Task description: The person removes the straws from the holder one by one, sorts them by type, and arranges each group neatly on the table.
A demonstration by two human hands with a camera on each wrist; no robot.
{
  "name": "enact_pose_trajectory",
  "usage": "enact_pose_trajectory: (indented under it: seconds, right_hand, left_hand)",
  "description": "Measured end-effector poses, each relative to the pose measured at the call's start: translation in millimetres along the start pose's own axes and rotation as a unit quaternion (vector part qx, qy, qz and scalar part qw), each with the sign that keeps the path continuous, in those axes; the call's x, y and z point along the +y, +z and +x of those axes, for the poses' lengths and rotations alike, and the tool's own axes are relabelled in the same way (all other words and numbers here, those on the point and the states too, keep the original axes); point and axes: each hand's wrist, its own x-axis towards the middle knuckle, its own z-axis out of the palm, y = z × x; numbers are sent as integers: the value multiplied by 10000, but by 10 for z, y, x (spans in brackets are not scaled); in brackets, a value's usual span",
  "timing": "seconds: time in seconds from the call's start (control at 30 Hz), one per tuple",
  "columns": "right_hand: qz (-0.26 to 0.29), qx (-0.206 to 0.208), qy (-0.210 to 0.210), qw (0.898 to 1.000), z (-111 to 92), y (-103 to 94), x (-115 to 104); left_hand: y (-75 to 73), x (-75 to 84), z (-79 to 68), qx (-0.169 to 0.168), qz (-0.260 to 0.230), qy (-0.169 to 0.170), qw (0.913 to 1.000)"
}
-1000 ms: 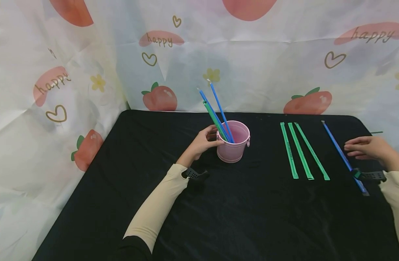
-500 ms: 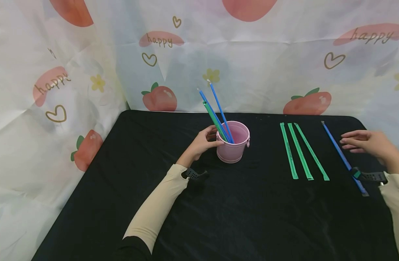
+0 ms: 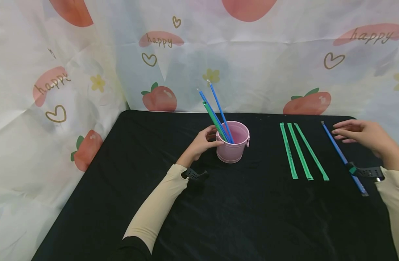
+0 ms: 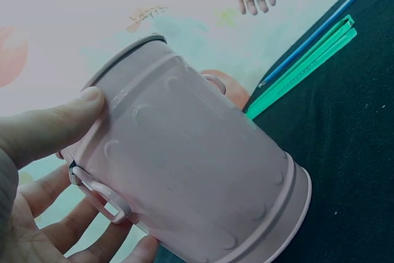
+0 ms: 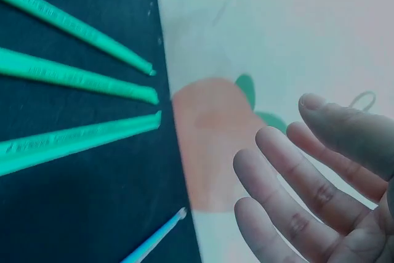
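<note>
My left hand holds a small pink metal bucket by its rim. In the left wrist view, the thumb lies against the rim and the fingers are by the side handle. Out of the bucket lean two blue straws and at least one green wrapped straw. My right hand is raised at the far right, fingers loosely extended and holding nothing. Just left of its fingertips, a blue wrapped straw lies slanted on the table. Both wrists carry a black strap.
Three green wrapped straws lie side by side between the bucket and the lone blue straw. A black cloth covers the table. Behind and to the left hangs a pale curtain printed with fruit, hearts and "happy".
My right hand has moved left and away from me, to beside the upper part of the loose blue straw. The left hand and the bucket stay where they were.
</note>
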Motion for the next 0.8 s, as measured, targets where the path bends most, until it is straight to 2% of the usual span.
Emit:
enact_pose_trajectory:
  seconds: [0.27,0.53,0.8]
  right_hand:
    - [135,118,-193,9997,51,9,-222]
    - [267,-36,-341,9991,96,57,-547]
    - [30,-97,-517,9986,170,132,-821]
  left_hand:
    - [-1,2,-7,-21,-10,40,10000]
    - [6,3,-5,4,-20,18,10000]
    - [1,5,-7,-1,-16,31,10000]
